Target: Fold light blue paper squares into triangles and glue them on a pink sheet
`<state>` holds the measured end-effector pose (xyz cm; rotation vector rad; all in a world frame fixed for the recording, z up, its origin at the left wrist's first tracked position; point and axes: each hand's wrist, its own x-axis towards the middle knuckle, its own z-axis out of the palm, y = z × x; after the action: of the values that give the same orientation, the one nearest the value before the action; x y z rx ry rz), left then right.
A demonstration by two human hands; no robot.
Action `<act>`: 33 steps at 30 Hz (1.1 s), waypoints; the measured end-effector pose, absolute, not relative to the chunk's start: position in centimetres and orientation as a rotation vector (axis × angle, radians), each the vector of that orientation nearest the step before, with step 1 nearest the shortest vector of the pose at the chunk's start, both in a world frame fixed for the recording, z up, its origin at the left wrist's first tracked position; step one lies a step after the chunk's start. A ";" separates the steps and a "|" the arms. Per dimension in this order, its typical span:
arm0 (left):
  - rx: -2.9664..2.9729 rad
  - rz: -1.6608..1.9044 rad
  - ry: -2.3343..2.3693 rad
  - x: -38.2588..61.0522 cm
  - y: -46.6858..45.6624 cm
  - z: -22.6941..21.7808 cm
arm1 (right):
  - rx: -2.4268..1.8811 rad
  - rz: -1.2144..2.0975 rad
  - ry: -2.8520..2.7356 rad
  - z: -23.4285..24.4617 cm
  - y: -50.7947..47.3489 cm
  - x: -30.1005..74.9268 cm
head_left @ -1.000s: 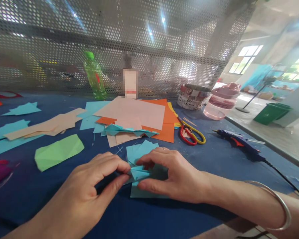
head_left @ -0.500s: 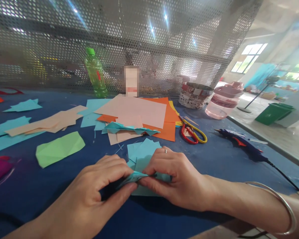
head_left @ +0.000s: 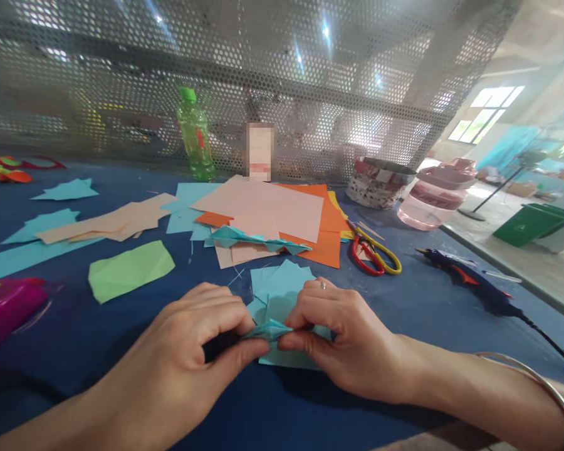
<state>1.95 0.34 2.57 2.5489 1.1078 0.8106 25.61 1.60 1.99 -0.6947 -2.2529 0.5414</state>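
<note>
Between my two hands is a small folded piece of blue paper [head_left: 270, 329], pinched at both ends. My left hand [head_left: 207, 338] grips its left end between thumb and fingers. The right end is held in the thumb and forefinger of my right hand [head_left: 343, 332], which wears a ring. Beneath and just behind them lie blue paper sheets [head_left: 282, 285] on the dark blue table [head_left: 244, 413]. Farther back, a pleated strip of blue paper [head_left: 258, 240] rests on the pile of pink and orange sheets [head_left: 272, 203].
Red-and-yellow scissors [head_left: 373, 250] and a glue gun [head_left: 472, 282] lie at right. Behind them stand a round paper-covered container [head_left: 380, 181] and a pink water bottle [head_left: 435, 194]. Green paper [head_left: 131, 269] and a magenta object [head_left: 12, 310] lie left. A green bottle [head_left: 195, 134] stands at the back.
The whole view has shifted, so things appear slightly farther right. My hands still pinch the folded blue paper, which shows more of its folded face between my fingers.
</note>
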 end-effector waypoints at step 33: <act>2.635 0.831 1.144 1.0 0.5 2.5 | -0.888 0.725 -2.121 2.0 2.4 25.9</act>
<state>1.00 0.51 2.52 2.6345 1.1441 0.8308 25.86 2.35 2.01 -0.8879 -2.1207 0.7250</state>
